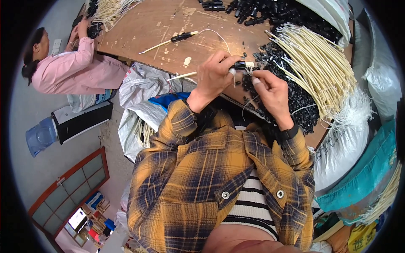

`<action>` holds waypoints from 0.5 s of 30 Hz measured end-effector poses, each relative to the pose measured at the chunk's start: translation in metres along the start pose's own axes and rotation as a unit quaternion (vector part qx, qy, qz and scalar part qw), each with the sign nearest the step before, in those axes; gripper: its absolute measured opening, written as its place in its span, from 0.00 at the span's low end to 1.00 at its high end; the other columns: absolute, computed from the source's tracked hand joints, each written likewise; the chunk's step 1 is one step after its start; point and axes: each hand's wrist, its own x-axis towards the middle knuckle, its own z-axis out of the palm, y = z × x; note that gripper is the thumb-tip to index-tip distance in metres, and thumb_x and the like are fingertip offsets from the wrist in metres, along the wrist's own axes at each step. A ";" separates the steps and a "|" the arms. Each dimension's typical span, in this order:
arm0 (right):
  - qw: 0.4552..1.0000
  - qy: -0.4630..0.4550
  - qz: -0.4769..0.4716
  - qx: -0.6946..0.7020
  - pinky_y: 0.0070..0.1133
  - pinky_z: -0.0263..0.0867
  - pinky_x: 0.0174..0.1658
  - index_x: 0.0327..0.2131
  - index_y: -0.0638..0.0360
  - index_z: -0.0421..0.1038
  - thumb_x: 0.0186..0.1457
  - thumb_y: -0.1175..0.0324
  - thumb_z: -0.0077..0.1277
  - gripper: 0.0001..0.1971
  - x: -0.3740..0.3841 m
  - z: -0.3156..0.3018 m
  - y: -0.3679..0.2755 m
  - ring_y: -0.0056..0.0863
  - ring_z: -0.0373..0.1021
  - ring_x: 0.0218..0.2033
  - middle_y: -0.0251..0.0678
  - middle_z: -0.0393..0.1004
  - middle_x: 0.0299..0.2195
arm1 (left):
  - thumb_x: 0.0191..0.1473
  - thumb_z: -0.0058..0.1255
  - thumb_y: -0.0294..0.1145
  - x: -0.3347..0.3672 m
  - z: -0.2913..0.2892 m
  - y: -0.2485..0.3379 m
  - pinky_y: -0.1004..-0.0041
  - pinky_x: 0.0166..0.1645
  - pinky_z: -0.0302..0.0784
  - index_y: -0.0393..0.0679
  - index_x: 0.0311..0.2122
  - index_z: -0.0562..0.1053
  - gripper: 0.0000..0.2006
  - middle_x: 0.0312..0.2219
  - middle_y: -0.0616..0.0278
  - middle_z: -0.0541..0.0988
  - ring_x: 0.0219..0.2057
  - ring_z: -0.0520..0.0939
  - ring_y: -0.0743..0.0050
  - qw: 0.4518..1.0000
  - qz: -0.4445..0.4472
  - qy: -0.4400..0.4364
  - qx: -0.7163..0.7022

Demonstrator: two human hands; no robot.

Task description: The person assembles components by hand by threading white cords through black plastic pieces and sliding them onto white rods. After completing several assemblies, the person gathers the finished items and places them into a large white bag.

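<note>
Two hands meet on one cream rod over the wooden bench.

The left hand [216,75] is clenched around a thin cream rod [182,76] that carries a small black connector [238,65] at its end, the rod sticking out to the left past the fist. The right hand [270,90] pinches in at that connector, white tape on its fingertips [256,81], gripping something too small to tell. Both hover just above the edge of the wooden table [147,29], beside a heap of black plastic pieces [301,101] and a thick bundle of cream rods [316,63]. Another finished rod [171,41] lies alone further up. At the far left a person in pink [71,69] works at the same bench.
</note>
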 end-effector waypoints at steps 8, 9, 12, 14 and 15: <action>0.957 -0.286 -0.031 -0.038 0.23 0.66 0.33 0.44 0.62 0.73 0.51 0.68 0.55 0.17 -0.009 -0.003 0.006 0.28 0.71 0.29 0.36 0.76 0.31 | 0.43 0.55 0.29 0.027 -0.044 -0.081 0.62 0.34 0.73 0.46 0.37 0.76 0.12 0.26 0.58 0.77 0.30 0.78 0.53 0.995 -0.062 0.054 0.062; 0.921 -0.365 -0.087 -0.103 0.27 0.68 0.35 0.43 0.61 0.72 0.48 0.66 0.57 0.18 -0.010 0.005 -0.001 0.37 0.73 0.30 0.41 0.76 0.31 | 0.43 0.55 0.29 0.031 -0.051 -0.095 0.62 0.34 0.73 0.46 0.37 0.76 0.12 0.26 0.58 0.77 0.30 0.78 0.53 0.994 -0.063 0.055 0.067; 0.907 -0.378 -0.105 -0.150 0.30 0.68 0.38 0.43 0.60 0.72 0.46 0.65 0.57 0.19 -0.010 0.014 -0.001 0.43 0.72 0.35 0.45 0.75 0.34 | 0.38 0.60 0.29 0.047 -0.062 -0.127 0.59 0.42 0.72 0.45 0.43 0.72 0.21 0.34 0.51 0.77 0.40 0.77 0.50 0.990 -0.086 0.007 0.110; 0.918 -0.353 -0.116 -0.139 0.30 0.68 0.38 0.44 0.60 0.72 0.47 0.65 0.57 0.19 -0.009 0.012 0.002 0.42 0.72 0.36 0.44 0.75 0.34 | 0.38 0.60 0.29 0.050 -0.061 -0.135 0.59 0.42 0.72 0.45 0.43 0.72 0.21 0.35 0.52 0.77 0.41 0.77 0.50 0.981 -0.129 -0.049 0.135; 0.935 -0.317 -0.092 -0.131 0.27 0.67 0.35 0.43 0.61 0.73 0.48 0.66 0.57 0.18 -0.008 0.009 0.001 0.37 0.71 0.32 0.43 0.76 0.34 | 0.38 0.61 0.29 0.052 -0.060 -0.138 0.58 0.42 0.72 0.44 0.42 0.72 0.21 0.35 0.52 0.77 0.41 0.77 0.50 0.967 -0.173 -0.104 0.158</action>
